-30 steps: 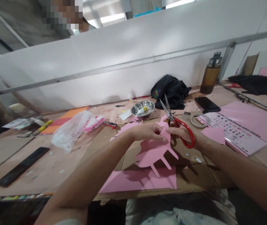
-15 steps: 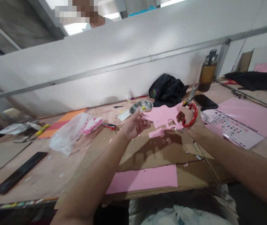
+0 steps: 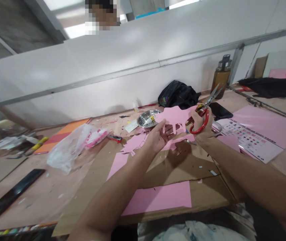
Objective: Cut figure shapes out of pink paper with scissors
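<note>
Head view, centre of frame: left hand (image 3: 158,139) raised above the table, fingers curled and pinching the lower edge of a pink paper cutout (image 3: 174,117) with several short leg-like tabs hanging from its bottom side; cutout sits just right of centre, held off the table surface, roughly flat toward the camera. Right hand (image 3: 201,129) immediately right of the cutout, closed through the red loops of a pair of scissors (image 3: 204,112); blades parted, pointing to the upper right, clear of the paper's right edge as far as can be told. Whether the right fingers also touch the cutout cannot be told. Below the hands: brown cardboard sheet (image 3: 183,165) covering the table, small paper scraps on it. A pink paper sheet (image 3: 160,199) lies at lower centre near the table edge; further pink offcuts (image 3: 132,144) lie left of the left hand. Behind the cutout, a steel bowl (image 3: 146,117) with a small yellow item inside. Black bag (image 3: 178,95) against the white partition, upper centre right. Brown bottle (image 3: 220,80) right of the bag; dark phone (image 3: 219,110) below it. Tape roll (image 3: 216,127) partly hidden by the right hand. Printed colour chart (image 3: 250,139) on pink sheet, right. Clear plastic bag (image 3: 70,147) centre left; black ruler (image 3: 12,194) lower left.
</note>
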The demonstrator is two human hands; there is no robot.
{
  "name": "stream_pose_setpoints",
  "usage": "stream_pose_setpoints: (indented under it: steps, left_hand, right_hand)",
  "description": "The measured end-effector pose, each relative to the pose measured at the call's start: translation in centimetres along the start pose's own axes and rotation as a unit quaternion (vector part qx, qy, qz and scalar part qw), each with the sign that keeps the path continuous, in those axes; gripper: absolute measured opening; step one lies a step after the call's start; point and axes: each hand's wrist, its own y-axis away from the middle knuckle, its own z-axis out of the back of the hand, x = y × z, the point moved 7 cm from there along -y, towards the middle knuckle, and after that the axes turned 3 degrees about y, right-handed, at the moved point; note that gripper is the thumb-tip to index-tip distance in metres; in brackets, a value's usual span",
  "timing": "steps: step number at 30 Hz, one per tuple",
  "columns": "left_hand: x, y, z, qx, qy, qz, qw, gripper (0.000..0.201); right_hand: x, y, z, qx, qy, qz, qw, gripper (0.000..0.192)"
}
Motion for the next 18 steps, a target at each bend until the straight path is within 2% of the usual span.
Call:
stream_pose_setpoints:
  steps: [5, 7, 10, 14, 18]
  left_hand:
    - [0.2, -0.3, -0.7, 0.011, -0.030, 0.033, 0.999, 0.023]
    - [0.5, -0.2, -0.8, -0.003, -0.027, 0.021, 0.999, 0.021]
    - [0.6, 0.1, -0.8, -0.023, -0.027, -0.008, 0.999, 0.018]
    - [-1.2, 0.2, -0.3, -0.033, -0.010, -0.047, 0.998, 0.020]
    - [-3.6, 0.4, 0.0, -0.035, 0.026, -0.075, 0.996, 0.027]
  right_hand:
    - [1.0, 0.3, 0.4, 0.010, 0.027, 0.035, 0.999, 0.035]
    - [1.3, 0.5, 0.5, 0.012, 0.035, 0.044, 0.998, 0.036]
    - [1.4, 0.9, -0.1, 0.049, 0.035, 0.021, 0.998, 0.037]
    - [2.0, 2.0, -0.9, 0.105, 0.032, 0.003, 0.994, 0.038]
    - [2.4, 3.3, -1.9, 0.190, 0.042, -0.017, 0.981, 0.032]
